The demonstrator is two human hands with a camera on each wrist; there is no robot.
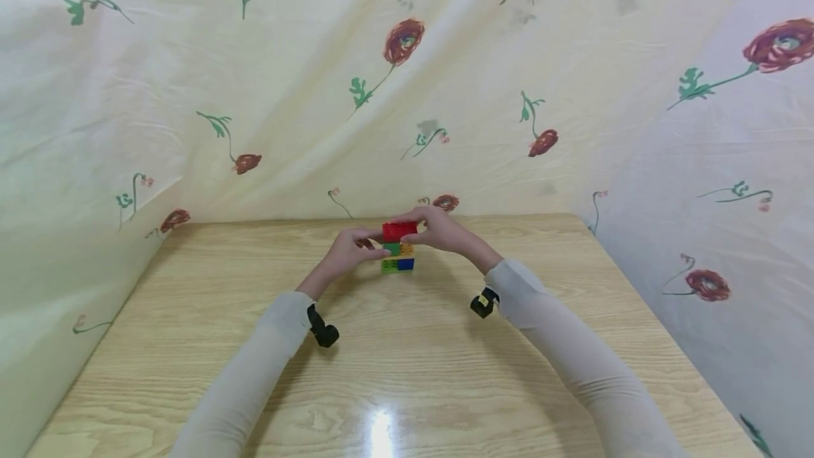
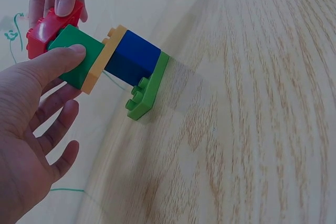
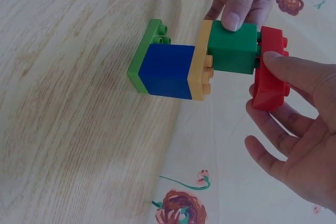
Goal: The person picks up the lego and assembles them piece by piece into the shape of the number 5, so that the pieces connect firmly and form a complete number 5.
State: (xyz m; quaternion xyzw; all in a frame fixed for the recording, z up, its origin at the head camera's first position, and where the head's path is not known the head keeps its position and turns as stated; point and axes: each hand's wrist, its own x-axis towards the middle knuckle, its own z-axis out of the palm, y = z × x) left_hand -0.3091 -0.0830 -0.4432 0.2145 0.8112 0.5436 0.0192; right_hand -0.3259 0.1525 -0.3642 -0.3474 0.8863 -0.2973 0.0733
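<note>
A small tower of toy building bricks stands on the table. At its base lies a light green plate [image 2: 145, 99], with a blue brick [image 3: 169, 72] over one end. A thin orange plate [image 3: 197, 77] sits on the blue brick, and on that stands a green brick [image 3: 232, 48]. My left hand [image 1: 346, 253] grips the green brick, its thumb across the near face. On top, my right hand [image 1: 440, 230] pinches a red brick [image 3: 269, 72] between thumb and fingers. In the right wrist view, green studs show in a narrow gap below the red brick.
The tower stands towards the back of the wooden table [image 1: 394, 345]. Close behind it and along both sides hangs a flower-patterned cloth [image 1: 286, 90]. A black wrist device [image 1: 324, 331] hangs below the left wrist, another black device [image 1: 483, 304] below the right.
</note>
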